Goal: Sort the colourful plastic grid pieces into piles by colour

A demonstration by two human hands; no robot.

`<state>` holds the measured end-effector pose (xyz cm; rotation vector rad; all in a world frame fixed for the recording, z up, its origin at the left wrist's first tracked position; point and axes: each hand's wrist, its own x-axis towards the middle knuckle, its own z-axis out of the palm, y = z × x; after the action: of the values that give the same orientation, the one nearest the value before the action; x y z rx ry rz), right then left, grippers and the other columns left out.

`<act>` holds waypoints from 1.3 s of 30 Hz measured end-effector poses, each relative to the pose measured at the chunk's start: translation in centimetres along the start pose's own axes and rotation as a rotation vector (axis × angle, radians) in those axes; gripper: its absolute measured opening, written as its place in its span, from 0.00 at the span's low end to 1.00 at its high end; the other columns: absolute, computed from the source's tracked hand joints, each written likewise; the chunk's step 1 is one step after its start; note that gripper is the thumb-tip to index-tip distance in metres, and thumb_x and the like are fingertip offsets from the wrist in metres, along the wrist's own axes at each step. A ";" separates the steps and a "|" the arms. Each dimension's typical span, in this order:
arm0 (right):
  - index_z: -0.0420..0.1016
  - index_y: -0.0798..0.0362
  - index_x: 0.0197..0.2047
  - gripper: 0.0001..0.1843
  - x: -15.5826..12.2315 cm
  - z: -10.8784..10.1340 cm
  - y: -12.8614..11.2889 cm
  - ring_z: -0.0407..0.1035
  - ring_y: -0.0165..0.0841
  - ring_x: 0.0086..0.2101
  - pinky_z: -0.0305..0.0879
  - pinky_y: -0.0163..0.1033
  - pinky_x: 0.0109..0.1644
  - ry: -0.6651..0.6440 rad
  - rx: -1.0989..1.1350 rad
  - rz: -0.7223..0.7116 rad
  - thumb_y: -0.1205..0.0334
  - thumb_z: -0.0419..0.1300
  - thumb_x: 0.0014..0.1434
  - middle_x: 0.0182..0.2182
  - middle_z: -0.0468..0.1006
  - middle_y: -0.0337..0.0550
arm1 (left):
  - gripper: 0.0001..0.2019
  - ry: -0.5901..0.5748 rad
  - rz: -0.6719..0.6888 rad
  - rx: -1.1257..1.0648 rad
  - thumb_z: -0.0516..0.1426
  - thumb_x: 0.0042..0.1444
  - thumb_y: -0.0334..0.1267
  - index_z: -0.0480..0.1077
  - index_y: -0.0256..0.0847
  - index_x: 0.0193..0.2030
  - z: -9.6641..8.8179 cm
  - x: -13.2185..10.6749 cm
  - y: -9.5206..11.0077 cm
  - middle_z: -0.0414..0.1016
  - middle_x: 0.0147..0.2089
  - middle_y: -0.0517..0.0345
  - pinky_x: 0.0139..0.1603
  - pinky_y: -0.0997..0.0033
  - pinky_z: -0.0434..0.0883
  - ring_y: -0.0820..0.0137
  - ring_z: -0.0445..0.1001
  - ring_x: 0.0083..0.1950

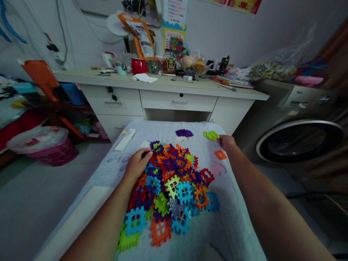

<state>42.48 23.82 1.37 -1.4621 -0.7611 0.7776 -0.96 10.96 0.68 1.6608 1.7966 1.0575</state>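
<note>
A heap of plastic interlocking building pieces [172, 185] in orange, purple, blue, red, green and grey lies on the cloth-covered table. Many pieces are notched squares with window-like openings. My left hand [137, 164] rests at the heap's left edge, fingers curled towards the thumb; whatever is between them is hidden. Near the far right corner, my right hand [227, 142] pinches the end of a yellow-green interlocking piece [211, 135] lying flat. An orange piece [220, 155] lies just below that hand. Purple pieces [184, 133] lie apart, beyond the heap.
A white narrow box [125, 140] lies at the table's far left. Behind stands a white desk [179, 99] with a red pot [139, 66], a jar [169, 62] and papers. A washing machine [296, 123] is on the right, a pink bin [51, 148] on the left.
</note>
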 end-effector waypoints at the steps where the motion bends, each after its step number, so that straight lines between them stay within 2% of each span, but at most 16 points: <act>1: 0.59 0.49 0.22 0.13 -0.1 0.0 0.0 0.60 0.26 0.15 0.56 0.29 0.14 0.012 -0.019 0.028 0.67 0.63 0.43 0.14 0.61 0.32 | 0.19 0.000 0.000 0.001 0.53 0.54 0.54 0.75 0.45 0.44 0.0 0.0 0.0 0.80 0.46 0.57 0.52 0.64 0.69 0.61 0.75 0.48; 4: 0.64 0.49 0.24 0.09 -1.0 -0.3 -0.1 0.58 0.26 0.15 0.54 0.30 0.15 0.068 -0.053 0.101 0.67 0.62 0.43 0.14 0.61 0.32 | 0.20 -0.004 0.008 -0.007 0.53 0.54 0.54 0.75 0.44 0.44 0.1 0.0 -0.1 0.80 0.46 0.56 0.52 0.64 0.69 0.61 0.75 0.48; 8: 0.68 0.50 0.29 0.07 -3.1 -0.8 -1.0 0.61 0.26 0.18 0.59 0.30 0.18 0.092 -0.042 0.106 0.67 0.61 0.44 0.18 0.65 0.33 | 0.20 -0.001 0.008 -0.004 0.53 0.54 0.54 0.75 0.44 0.44 0.0 0.1 -0.1 0.80 0.45 0.56 0.51 0.64 0.69 0.61 0.76 0.47; 11: 0.70 0.50 0.33 0.09 -5.3 -0.8 -2.0 0.66 0.26 0.22 0.64 0.30 0.24 0.046 0.008 0.084 0.66 0.61 0.45 0.23 0.70 0.35 | 0.20 -0.002 0.009 -0.005 0.53 0.54 0.54 0.75 0.45 0.44 0.0 0.1 -0.1 0.80 0.45 0.56 0.51 0.64 0.69 0.61 0.76 0.47; 13: 0.71 0.51 0.35 0.11 -7.1 -0.5 -2.7 0.67 0.26 0.25 0.64 0.30 0.26 -0.076 0.043 0.047 0.64 0.62 0.45 0.27 0.73 0.37 | 0.20 -0.004 0.006 -0.005 0.53 0.54 0.54 0.75 0.45 0.44 0.0 0.0 0.0 0.80 0.45 0.56 0.52 0.63 0.69 0.60 0.75 0.48; 15: 0.73 0.52 0.37 0.14 -8.8 0.1 -3.3 0.68 0.26 0.27 0.63 0.30 0.28 -0.280 0.015 -0.009 0.61 0.64 0.44 0.30 0.75 0.39 | 0.19 -0.004 0.008 -0.003 0.53 0.54 0.54 0.75 0.45 0.44 0.0 0.0 -0.1 0.79 0.46 0.55 0.53 0.63 0.69 0.60 0.75 0.49; 18: 0.75 0.53 0.39 0.16 -11.2 1.4 -4.0 0.68 0.28 0.29 0.62 0.32 0.30 -0.640 -0.183 -0.107 0.56 0.65 0.45 0.32 0.77 0.41 | 0.19 -0.005 0.011 0.000 0.53 0.54 0.54 0.75 0.45 0.44 0.0 0.0 -0.1 0.79 0.46 0.55 0.53 0.63 0.69 0.60 0.75 0.49; 20: 0.77 0.53 0.38 0.16 -12.4 2.2 -4.3 0.68 0.29 0.30 0.63 0.33 0.33 -0.832 -0.376 -0.177 0.56 0.65 0.46 0.30 0.77 0.39 | 0.19 -0.004 0.010 0.001 0.53 0.54 0.54 0.75 0.45 0.44 0.0 0.0 -0.2 0.79 0.46 0.56 0.53 0.63 0.69 0.60 0.76 0.49; 22: 0.78 0.53 0.37 0.13 -13.2 2.9 -4.4 0.68 0.30 0.30 0.64 0.35 0.36 -0.947 -0.544 -0.238 0.59 0.65 0.46 0.29 0.77 0.38 | 0.20 -0.001 0.009 -0.004 0.53 0.54 0.54 0.75 0.45 0.44 0.0 0.0 -0.2 0.80 0.46 0.56 0.53 0.63 0.69 0.60 0.76 0.49; 24: 0.78 0.53 0.37 0.12 -13.8 3.5 -4.3 0.68 0.30 0.30 0.63 0.35 0.36 -1.006 -0.663 -0.280 0.61 0.65 0.46 0.29 0.76 0.37 | 0.20 0.002 0.014 -0.012 0.53 0.54 0.54 0.75 0.44 0.44 0.1 0.0 -0.2 0.80 0.46 0.56 0.53 0.63 0.69 0.60 0.76 0.49; 31: 0.74 0.55 0.31 0.07 -14.6 3.9 -3.8 0.60 0.26 0.25 0.54 0.32 0.28 -1.034 -0.868 -0.339 0.65 0.63 0.45 0.23 0.69 0.32 | 0.20 -0.003 -0.001 -0.011 0.53 0.54 0.54 0.75 0.44 0.44 0.1 -0.1 0.0 0.79 0.47 0.55 0.54 0.63 0.69 0.60 0.76 0.49; 35: 0.72 0.55 0.33 0.08 -14.5 3.8 -4.0 0.62 0.27 0.26 0.55 0.32 0.29 -1.014 -0.790 -0.311 0.64 0.62 0.47 0.23 0.69 0.33 | 0.20 -0.009 -0.003 -0.010 0.52 0.54 0.54 0.75 0.43 0.44 0.0 -0.2 0.2 0.79 0.47 0.55 0.54 0.63 0.69 0.60 0.76 0.49; 39: 0.72 0.55 0.30 0.05 -13.7 3.4 -4.1 0.61 0.27 0.26 0.55 0.33 0.31 -0.927 -0.692 -0.361 0.63 0.60 0.48 0.24 0.69 0.34 | 0.21 -0.010 -0.003 -0.009 0.52 0.54 0.54 0.75 0.44 0.45 0.0 -0.1 0.0 0.79 0.46 0.55 0.53 0.63 0.68 0.60 0.76 0.48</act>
<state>32.04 14.44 5.68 -1.4380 -2.0995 0.9512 -0.92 10.87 0.67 1.6547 1.7851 1.0525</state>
